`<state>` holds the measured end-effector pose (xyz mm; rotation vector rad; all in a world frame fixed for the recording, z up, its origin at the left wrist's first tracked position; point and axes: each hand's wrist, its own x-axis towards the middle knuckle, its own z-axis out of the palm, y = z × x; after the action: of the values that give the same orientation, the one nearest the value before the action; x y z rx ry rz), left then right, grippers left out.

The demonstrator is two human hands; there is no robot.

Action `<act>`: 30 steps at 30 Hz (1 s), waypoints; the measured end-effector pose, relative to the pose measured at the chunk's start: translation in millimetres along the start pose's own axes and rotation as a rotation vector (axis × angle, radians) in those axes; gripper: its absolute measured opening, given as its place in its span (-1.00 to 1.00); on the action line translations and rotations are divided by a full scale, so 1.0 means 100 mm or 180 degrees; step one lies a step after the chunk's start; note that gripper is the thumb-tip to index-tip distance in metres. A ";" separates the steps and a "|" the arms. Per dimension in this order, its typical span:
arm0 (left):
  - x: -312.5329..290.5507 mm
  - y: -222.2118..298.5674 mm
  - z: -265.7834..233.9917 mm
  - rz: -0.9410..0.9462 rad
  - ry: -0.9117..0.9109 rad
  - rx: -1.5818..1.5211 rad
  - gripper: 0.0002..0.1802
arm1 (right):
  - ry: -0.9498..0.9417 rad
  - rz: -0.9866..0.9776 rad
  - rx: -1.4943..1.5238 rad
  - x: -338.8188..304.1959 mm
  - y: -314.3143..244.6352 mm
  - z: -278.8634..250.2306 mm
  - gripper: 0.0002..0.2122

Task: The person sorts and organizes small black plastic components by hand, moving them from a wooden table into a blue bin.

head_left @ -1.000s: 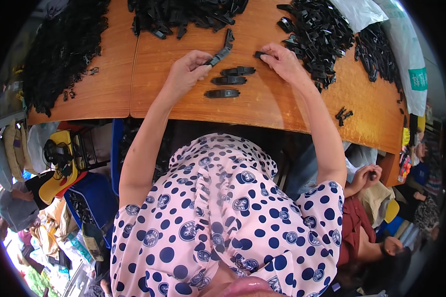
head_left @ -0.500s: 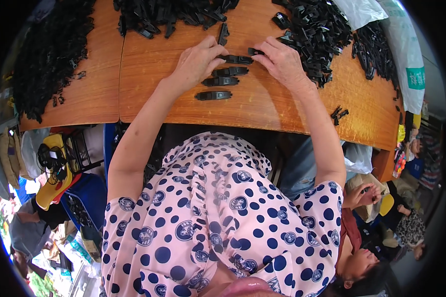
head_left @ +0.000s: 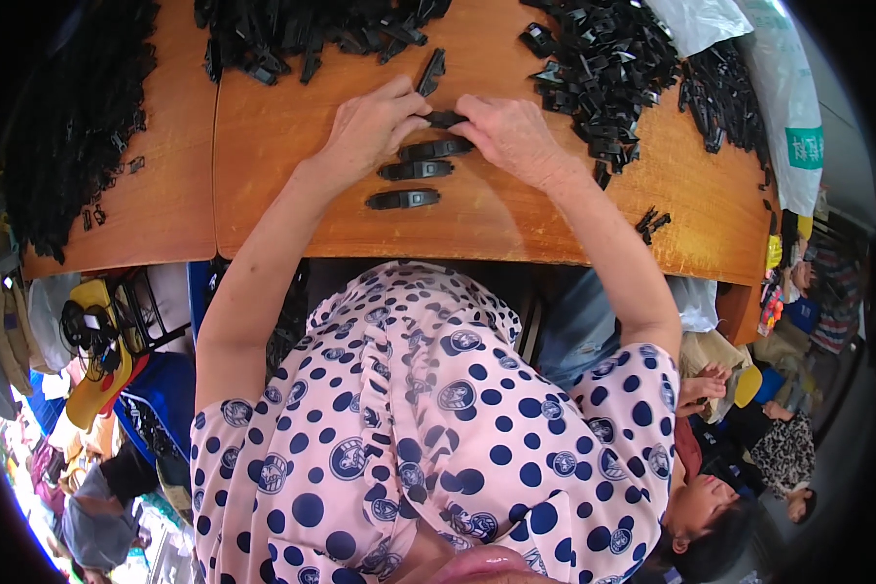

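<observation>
My left hand and my right hand meet over the wooden table, each closed on one end of a black plastic clip-like part. Fingertips hide both of its ends. Just below it, three similar long black parts lie in a slanting column: a top one, a middle one and a lower one. The right fingers come close to the top one's right end. Beyond the left fingertips lies one loose narrow black piece, set at a slant.
Heaps of black plastic parts cover the far left, the back and the right. Farther right are another dark heap and a white plastic bag. Small black bits lie by my right forearm. A person is at lower right.
My right hand has moved left toward my left hand. The small black piece it pinched is now at the held part's right end, hidden by fingers. The whole view has shifted slightly.
</observation>
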<state>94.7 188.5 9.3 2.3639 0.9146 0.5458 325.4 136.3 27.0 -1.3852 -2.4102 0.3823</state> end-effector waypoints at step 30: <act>0.29 -0.05 0.12 -0.0460 0.0072 0.0399 -0.73 | 0.1078 0.0863 0.0155 -0.16 0.27 0.07 -0.80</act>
<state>118.9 208.0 2.4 2.3817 1.1499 0.4712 351.2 135.3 7.7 -1.6136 -1.9390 0.2450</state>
